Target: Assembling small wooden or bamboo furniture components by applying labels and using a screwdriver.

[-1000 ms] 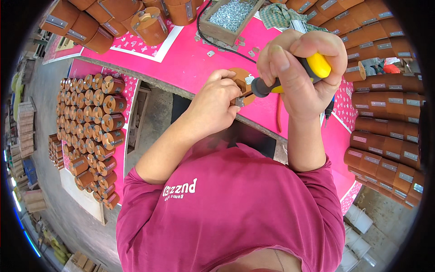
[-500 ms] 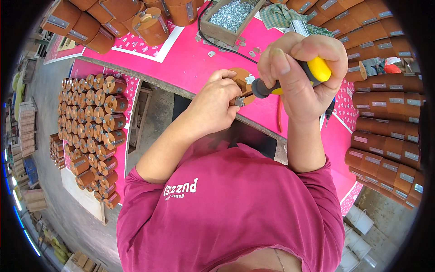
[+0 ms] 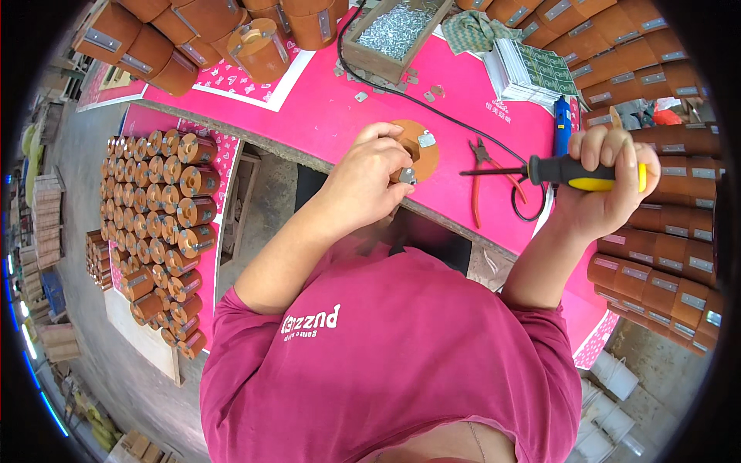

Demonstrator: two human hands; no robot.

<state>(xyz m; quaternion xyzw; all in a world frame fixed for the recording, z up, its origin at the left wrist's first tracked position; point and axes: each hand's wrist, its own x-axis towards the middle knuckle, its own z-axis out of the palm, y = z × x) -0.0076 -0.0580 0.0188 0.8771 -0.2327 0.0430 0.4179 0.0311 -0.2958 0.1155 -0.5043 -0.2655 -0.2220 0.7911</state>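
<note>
Clearly, the two hands hold quite different poses, with twelve o'clock taken as the far side of the pink table point(image 3: 324, 89). The left forearm point(image 3: 301, 239) slants up toward one or two o'clock, and the left hand point(image 3: 370, 170), back facing up, bends its fingers over the nine o'clock side of a wooden ring point(image 3: 427, 160), grasping it near the table's near edge. One small metal plate point(image 3: 426, 140) sits toward one o'clock on the ring's face; another plate point(image 3: 407, 177) shows at about six, beside the thumb, though whether the thumb presses on it I cannot tell. The fingers cover part of the ring's opening, and the palm is out of sight. Well apart at three o'clock, the right hand point(image 3: 606, 181) is clenched around the black-and-yellow handle of a screwdriver point(image 3: 571, 173), its forearm point(image 3: 552, 251) tilted toward one o'clock. The shaft points to nine, its tip apart from the ring; how high it hangs is hard to judge. In this view it crosses a red handle of the pliers point(image 3: 475, 204), hiding a short piece of it. The blue tool point(image 3: 563, 123) at the right hand's eleven o'clock has its lower part hidden behind the screwdriver. Farther out at three o'clock, the stacked brown cylinders point(image 3: 656, 204) run into the dark fisheye rim, which cuts off the outermost ones.
</note>
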